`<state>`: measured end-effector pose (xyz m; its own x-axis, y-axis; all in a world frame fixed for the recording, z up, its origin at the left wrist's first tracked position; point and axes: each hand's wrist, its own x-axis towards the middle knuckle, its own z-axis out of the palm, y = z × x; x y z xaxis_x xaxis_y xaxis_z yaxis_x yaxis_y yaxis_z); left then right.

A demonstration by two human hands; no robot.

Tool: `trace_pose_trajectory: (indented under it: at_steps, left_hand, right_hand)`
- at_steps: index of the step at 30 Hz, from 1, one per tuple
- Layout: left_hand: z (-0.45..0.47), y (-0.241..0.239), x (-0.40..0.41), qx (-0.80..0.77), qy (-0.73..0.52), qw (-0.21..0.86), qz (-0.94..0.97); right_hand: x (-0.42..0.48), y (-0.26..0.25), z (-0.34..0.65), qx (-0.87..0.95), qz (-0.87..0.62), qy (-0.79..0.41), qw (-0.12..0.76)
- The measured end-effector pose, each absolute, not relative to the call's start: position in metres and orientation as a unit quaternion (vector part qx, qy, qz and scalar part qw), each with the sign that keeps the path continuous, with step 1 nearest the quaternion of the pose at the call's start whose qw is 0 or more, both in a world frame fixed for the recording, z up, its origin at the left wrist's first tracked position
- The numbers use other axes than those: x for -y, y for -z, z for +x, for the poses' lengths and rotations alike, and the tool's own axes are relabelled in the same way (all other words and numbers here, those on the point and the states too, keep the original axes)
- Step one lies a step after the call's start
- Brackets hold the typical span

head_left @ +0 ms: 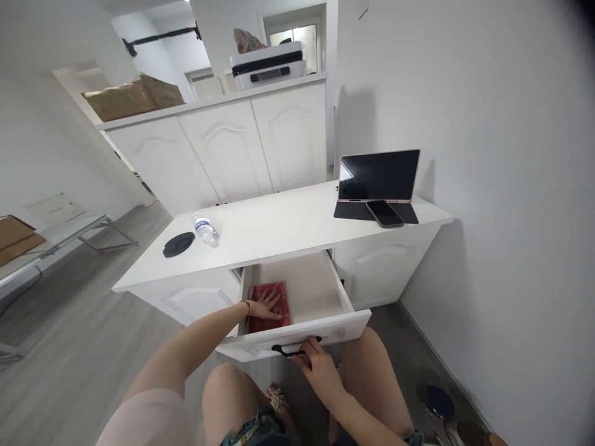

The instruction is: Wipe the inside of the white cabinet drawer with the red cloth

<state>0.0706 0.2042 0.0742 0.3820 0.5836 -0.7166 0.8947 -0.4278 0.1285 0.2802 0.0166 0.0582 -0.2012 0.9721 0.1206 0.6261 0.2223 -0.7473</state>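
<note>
A white drawer (346, 325) of a low white cabinet (279, 229) stands pulled out in front of me. Inside it, at the left, lies a flat red item (281, 296). My left hand (264, 305) rests on the red item with its fingers spread flat. My right hand (318, 365) is at the drawer's front, its fingers curled round the black handle (284, 351). The rest of the drawer's floor is bare.
On the cabinet top lie a water bottle (203, 227) on its side, a black round disc (178, 243), an upright tablet (379, 175) on a dark mat, and a phone (384, 213). A wall stands close at the right. Taller white cupboards (227, 148) stand behind.
</note>
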Motion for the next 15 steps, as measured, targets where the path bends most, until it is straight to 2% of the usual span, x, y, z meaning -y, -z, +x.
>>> trace_pose_trajectory:
  at_steps: [10, 15]
  left_hand:
    - [0.075, -0.093, -0.182, -0.433, 0.330, 0.277, 0.792]
    - [0.064, -0.106, -0.181, -0.352, 0.248, 0.207, 0.878]
  right_hand:
    - [-0.017, -0.062, 0.280, 0.719, -0.552, -0.293, 0.304]
    - [-0.017, -0.063, 0.280, 0.715, -0.550, -0.305, 0.307]
